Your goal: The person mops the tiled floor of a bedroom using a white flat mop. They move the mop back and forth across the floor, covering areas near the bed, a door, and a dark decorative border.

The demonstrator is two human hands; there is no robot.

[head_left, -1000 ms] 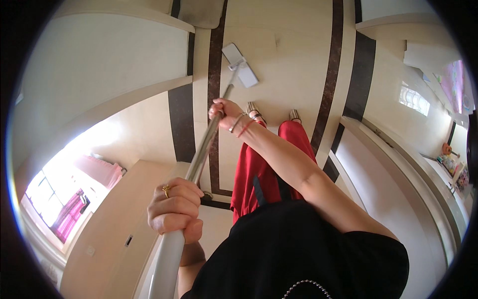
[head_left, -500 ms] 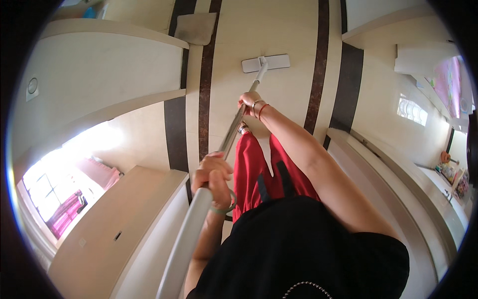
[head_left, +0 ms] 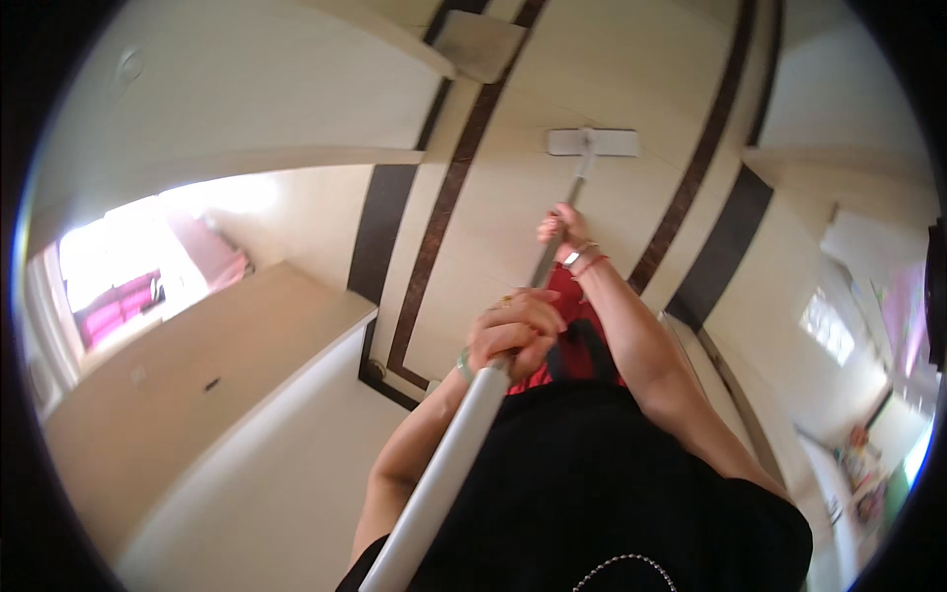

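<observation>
A flat mop [head_left: 617,143] with a white rectangular head lies flat on the cream tiled floor, ahead of me. Its long pole slants back toward me, grey metal in the middle and a thick white tube at the near end. Higher on the pole, close to my body, my left hand [head_left: 515,328] is wrapped round it just above the white tube. Farther down toward the head, my right hand [head_left: 564,229] grips the metal part. Both hands are closed on the pole.
Dark stone strips [head_left: 449,212] run along the floor on both sides. A greyish mat [head_left: 480,45] lies at the far left by a doorway. At left stands a pale cabinet [head_left: 266,306] below a bright window. Walls and door openings flank me on the right.
My view has turned and tilted, so the floor strips slant more. The mop head appears farther right, and my left hand is now nearer the right one and in front of my body.
</observation>
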